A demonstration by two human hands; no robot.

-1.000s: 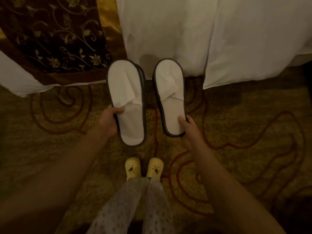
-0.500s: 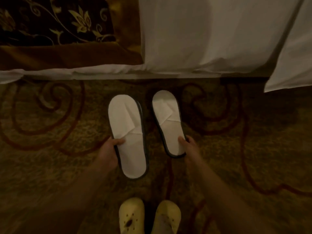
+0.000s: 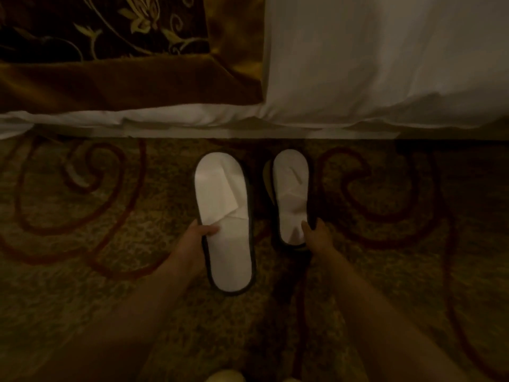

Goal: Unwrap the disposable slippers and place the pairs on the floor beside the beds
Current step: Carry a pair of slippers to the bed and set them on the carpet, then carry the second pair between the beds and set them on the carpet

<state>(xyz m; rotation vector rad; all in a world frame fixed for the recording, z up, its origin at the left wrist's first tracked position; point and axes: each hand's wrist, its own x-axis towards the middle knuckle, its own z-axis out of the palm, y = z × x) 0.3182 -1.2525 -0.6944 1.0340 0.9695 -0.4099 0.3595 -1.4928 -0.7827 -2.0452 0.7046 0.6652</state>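
1. Patterned carpet (image 3: 82, 271) lay dim beside the bed (image 3: 385, 64).
2. Left hand (image 3: 192, 238) gripped the left slipper (image 3: 223, 224); right hand (image 3: 316, 238) gripped the right slipper (image 3: 292, 197).
3. Placing step seemed nearly done; letting go came next.

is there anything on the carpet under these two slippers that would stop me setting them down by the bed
Nothing visible. The left slipper and right slipper hang over bare patterned carpet, with only the bed's white sheet edge beyond their toes.

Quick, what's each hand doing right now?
Left hand: closed on the left slipper.
Right hand: closed on the right slipper.
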